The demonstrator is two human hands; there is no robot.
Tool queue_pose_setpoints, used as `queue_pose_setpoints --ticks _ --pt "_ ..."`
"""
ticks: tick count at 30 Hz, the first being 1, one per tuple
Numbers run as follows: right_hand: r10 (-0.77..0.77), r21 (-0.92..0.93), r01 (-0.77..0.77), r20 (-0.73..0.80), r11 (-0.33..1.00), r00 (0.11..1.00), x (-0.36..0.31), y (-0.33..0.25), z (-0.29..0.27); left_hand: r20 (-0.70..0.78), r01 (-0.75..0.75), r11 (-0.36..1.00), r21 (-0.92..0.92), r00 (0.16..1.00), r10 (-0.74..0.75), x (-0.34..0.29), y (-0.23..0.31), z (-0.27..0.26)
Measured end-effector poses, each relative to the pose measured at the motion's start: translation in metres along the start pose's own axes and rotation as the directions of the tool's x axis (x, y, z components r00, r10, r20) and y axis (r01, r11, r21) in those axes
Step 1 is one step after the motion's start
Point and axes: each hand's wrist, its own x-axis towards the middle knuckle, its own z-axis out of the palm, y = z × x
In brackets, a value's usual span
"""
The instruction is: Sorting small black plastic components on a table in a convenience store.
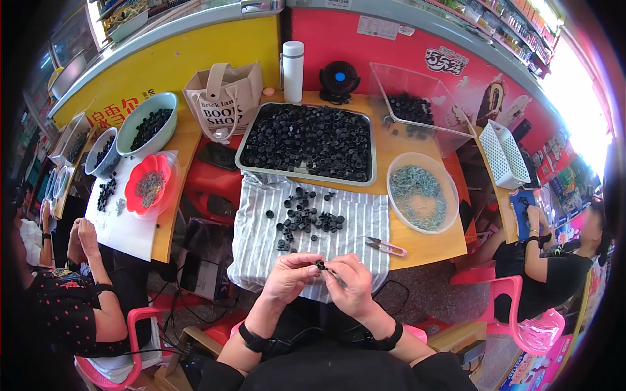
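On the striped cloth (261,228), left hand (289,277) and right hand (352,283) together pinch one black cap (320,264) beside one snipper (385,246).

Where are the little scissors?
In the head view, the scissors lie on the wooden table, right of the striped cloth, below the bowl of metal bits.

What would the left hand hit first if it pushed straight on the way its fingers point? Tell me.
The left hand points right, so it would first meet the small black part pinched at its fingertips, then the right hand just beyond; depth looks shared.
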Motion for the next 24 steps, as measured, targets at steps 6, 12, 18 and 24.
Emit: queue_pose_setpoints --ticks 6,12,18,24 --pt "-0.004 0.002 0.004 -0.02 1.0 1.0 -0.0006 0.0016 0.0013 -0.012 -0.01 1.0 0.017 1.0 0.01 0.0002 0.0003 0.0012" --pt "-0.084 -0.057 0.084 0.0 0.995 0.996 0.0007 0.0008 0.0008 -0.012 -0.016 1.0 0.007 1.0 0.016 -0.0004 0.001 0.0032" --pt "-0.128 -0.095 0.128 0.005 0.987 0.992 0.0005 0.0003 0.0003 -0.003 -0.039 0.999 0.03 0.999 0.039 0.0008 0.0 0.0042" --pt "-0.144 -0.138 0.145 0.019 0.98 0.989 0.0006 -0.0006 0.0005 -0.014 -0.043 0.998 0.044 0.999 0.043 -0.0002 0.0 0.0046"
